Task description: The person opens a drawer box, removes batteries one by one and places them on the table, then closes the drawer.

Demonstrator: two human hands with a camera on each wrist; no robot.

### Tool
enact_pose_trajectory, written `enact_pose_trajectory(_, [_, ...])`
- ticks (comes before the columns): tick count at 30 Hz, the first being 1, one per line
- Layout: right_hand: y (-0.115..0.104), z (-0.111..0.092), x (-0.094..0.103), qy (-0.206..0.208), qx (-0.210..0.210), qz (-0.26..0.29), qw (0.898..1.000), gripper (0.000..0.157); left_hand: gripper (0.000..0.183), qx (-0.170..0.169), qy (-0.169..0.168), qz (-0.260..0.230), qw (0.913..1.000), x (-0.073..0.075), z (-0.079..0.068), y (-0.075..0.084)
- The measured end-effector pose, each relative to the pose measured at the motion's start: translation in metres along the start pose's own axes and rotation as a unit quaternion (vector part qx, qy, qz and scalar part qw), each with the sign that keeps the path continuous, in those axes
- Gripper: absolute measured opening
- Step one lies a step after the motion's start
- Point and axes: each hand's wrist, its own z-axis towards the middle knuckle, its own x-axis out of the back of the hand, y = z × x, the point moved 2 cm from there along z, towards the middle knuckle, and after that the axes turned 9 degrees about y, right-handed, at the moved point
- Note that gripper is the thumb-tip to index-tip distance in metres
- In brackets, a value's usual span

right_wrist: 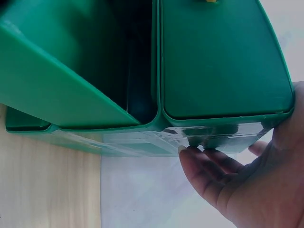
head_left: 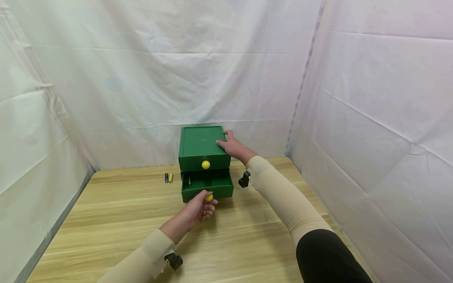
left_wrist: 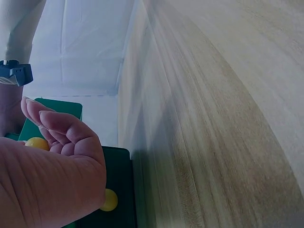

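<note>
A green drawer cabinet stands at the back of the table, its lower visible drawer pulled out. My left hand pinches that drawer's yellow knob between thumb and forefinger, the other fingers curled below. My right hand holds the cabinet's top right edge, thumb on top. In the right wrist view its fingers lie against the side wall. Small dark items lie inside the drawer at the left, too small to make out. The closed top drawer has a yellow knob.
Two batteries, one dark blue and one yellow, stand or lie left of the cabinet on the wooden table. White cloth hangs behind and on both sides. Another yellow knob shows low in the left wrist view.
</note>
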Motion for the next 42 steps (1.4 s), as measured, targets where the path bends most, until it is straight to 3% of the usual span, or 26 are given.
enact_pose_trajectory(4, [-0.001, -0.004, 0.001, 0.0, 0.012, 0.006, 1.0, 0.075, 0.053, 0.002, -0.007, 0.001, 1.0, 0.0, -0.001, -0.001])
enact_pose_trajectory(11, [0.0, 0.003, -0.001, 0.002, -0.012, -0.007, 1.0, 0.074, 0.058, 0.003, -0.014, 0.001, 0.9999, 0.001, -0.003, -0.002])
enact_pose_trajectory(14, [-0.001, 0.0, 0.0, 0.0, -0.003, 0.0, 1.0, 0.075, 0.059, 0.004, -0.017, 0.004, 0.9998, 0.001, -0.005, -0.003])
enact_pose_trajectory(24, [0.0, 0.002, 0.0, 0.005, -0.015, -0.008, 1.0, 0.074, 0.051, 0.0, -0.029, 0.009, 0.9995, 0.001, -0.011, -0.003])
enact_pose_trajectory(42, [-0.002, -0.006, 0.001, 0.007, 0.021, 0.013, 1.0, 0.074, 0.06, 0.003, -0.046, 0.01, 0.9989, 0.0, -0.019, -0.011])
